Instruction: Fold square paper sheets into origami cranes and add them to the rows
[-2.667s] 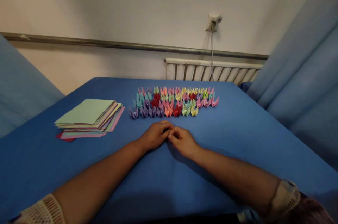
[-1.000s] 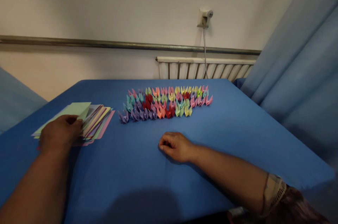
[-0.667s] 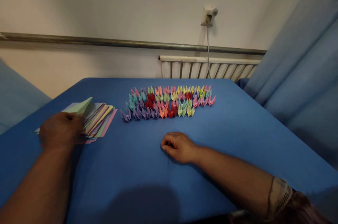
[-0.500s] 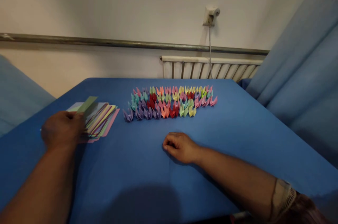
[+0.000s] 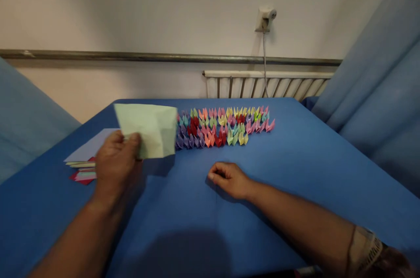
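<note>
Pinched between the thumb and fingers of my left hand (image 5: pixel 116 166) is a pale green sheet of paper (image 5: pixel 147 131), raised above the table and slightly creased. Behind that hand lies a stack of coloured paper sheets (image 5: pixel 90 147), partly covered by the hand, with a lavender one on top. My right hand (image 5: pixel 229 179) rests on its side on the blue table, fingers curled together, and no object shows in it. Beyond it stand several rows of small folded paper cranes (image 5: pixel 219 127) in purple, red, pink, yellow and green. The green sheet hides the cranes at the left end.
A blue cover lies over the table (image 5: pixel 295 155). At the back, a wall carries a metal rail (image 5: pixel 164 57), a white radiator (image 5: pixel 272 75) and a socket (image 5: pixel 265 20) with a cord. Blue curtains (image 5: pixel 370 64) hang at both sides.
My left hand has lifted the green sheet off the stack and carried it right, turning its face toward me. The stack now shows a lavender top sheet. My right hand has stayed in place.
</note>
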Demonstrator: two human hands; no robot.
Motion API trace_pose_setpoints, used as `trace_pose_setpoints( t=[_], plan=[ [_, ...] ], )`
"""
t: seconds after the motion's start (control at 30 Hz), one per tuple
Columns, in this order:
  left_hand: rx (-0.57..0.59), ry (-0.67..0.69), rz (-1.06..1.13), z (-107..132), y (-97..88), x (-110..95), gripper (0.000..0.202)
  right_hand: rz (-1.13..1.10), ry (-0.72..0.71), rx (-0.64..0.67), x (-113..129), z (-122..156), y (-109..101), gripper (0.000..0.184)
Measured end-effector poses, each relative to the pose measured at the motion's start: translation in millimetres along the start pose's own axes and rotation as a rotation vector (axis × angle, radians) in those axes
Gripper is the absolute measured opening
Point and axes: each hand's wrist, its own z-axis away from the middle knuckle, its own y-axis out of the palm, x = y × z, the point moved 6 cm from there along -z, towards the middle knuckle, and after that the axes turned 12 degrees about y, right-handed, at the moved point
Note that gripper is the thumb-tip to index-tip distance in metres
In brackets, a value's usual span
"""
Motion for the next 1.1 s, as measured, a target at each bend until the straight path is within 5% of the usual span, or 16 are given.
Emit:
trace_pose_setpoints(
  t=[0.13, 0.3, 0.5, 0.73, 1.1],
  plan=[
    [0.400, -0.277, 0.160, 53, 51.9, 15, 0.037, -0.429, 0.081, 0.013, -7, -5, -9, 0.057],
    [0.612, -0.440, 0.071, 85, 69.0, 41, 0.037, -0.584, 0.054, -0.137, -10, -5, -30, 0.062],
    [0.736, -0.419, -0.030, 92, 73.7, 52, 0.037, -0.634, 0.094, -0.107, -8, 12, -54, 0.074],
    [0.770, -0.471, -0.022, 101, 76.7, 54, 0.034, -0.461, 0.196, -0.038, -24, 19, -56, 0.041],
    [0.880, -0.521, -0.042, 107, 79.5, 52, 0.045, -0.598, 0.266, -0.126, -22, 15, -58, 0.039]
  ],
)
